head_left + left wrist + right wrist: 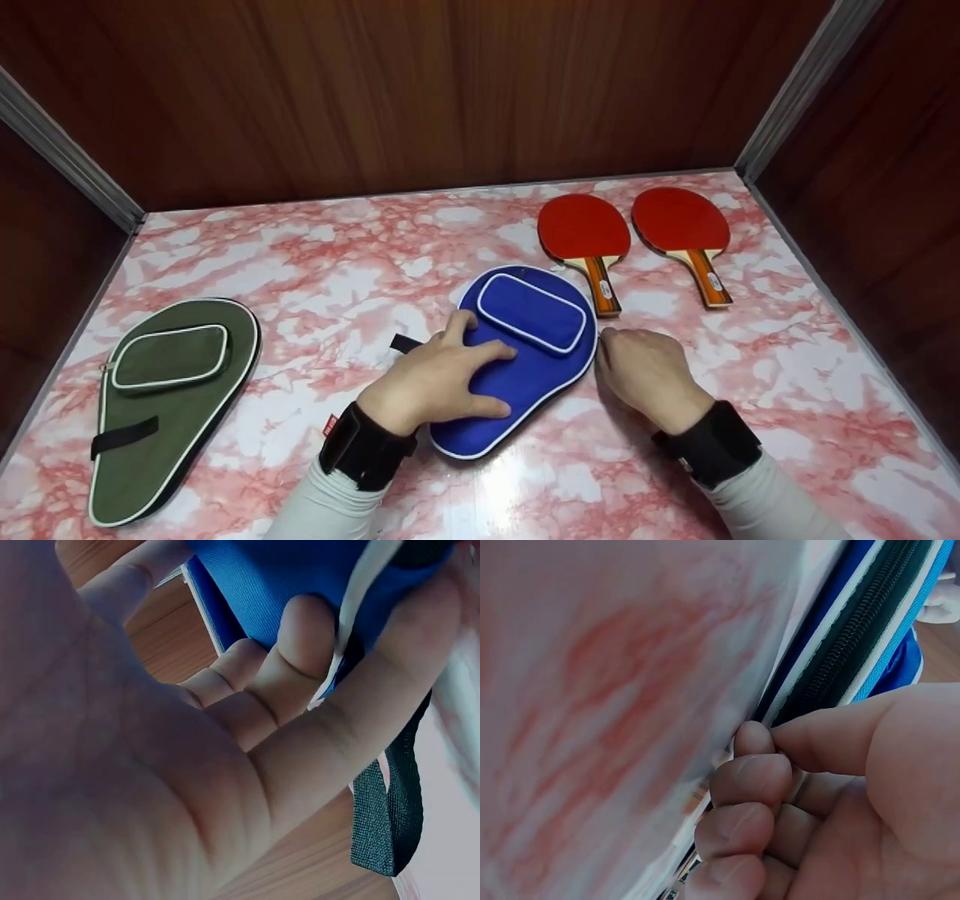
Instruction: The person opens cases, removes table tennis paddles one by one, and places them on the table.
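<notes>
A blue table tennis bat case [536, 371] with white piping and a front pocket lies flat at the middle of the table. My left hand [435, 375] rests on its left side, fingers spread and fingertips touching the fabric. At the case's right edge, my right hand [645, 371] pinches between thumb and forefinger at the end of the zipper [862, 622]; the zipper pull itself is hidden by the fingertips. The zipper's dark teeth run meshed along the case's side in the right wrist view. A black strap [397, 802] sticks out beside my left hand.
Two red table tennis bats, one [585, 229] just beyond the case and another [681, 221] farther right, lie with handles toward me. A green bat case [176, 409] lies at the left. Wooden panels [420, 97] enclose the marbled tabletop [330, 277] at back and sides.
</notes>
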### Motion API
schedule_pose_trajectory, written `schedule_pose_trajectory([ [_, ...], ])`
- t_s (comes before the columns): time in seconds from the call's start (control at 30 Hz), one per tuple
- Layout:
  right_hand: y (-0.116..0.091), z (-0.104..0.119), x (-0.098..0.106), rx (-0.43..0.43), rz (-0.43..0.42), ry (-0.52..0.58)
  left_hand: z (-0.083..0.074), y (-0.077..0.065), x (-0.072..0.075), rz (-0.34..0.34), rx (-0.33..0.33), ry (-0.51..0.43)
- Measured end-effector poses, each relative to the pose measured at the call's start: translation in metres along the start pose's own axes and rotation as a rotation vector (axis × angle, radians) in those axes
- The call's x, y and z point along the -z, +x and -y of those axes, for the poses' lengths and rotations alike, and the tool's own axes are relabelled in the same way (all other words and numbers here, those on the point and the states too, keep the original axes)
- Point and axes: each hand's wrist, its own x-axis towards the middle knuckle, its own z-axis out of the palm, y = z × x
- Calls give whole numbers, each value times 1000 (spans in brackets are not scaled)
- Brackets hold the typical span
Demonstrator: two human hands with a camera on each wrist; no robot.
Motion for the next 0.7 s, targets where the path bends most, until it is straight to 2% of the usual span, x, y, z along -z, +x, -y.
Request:
schedule_pose_trajectory([
  [0.33, -4, 4, 4, 60, 39, -29, -2, 0, 0, 8, 23, 10],
  [0.7, -12, 11, 10, 122, 99, -37, -3, -1, -1, -11, 8, 19],
])
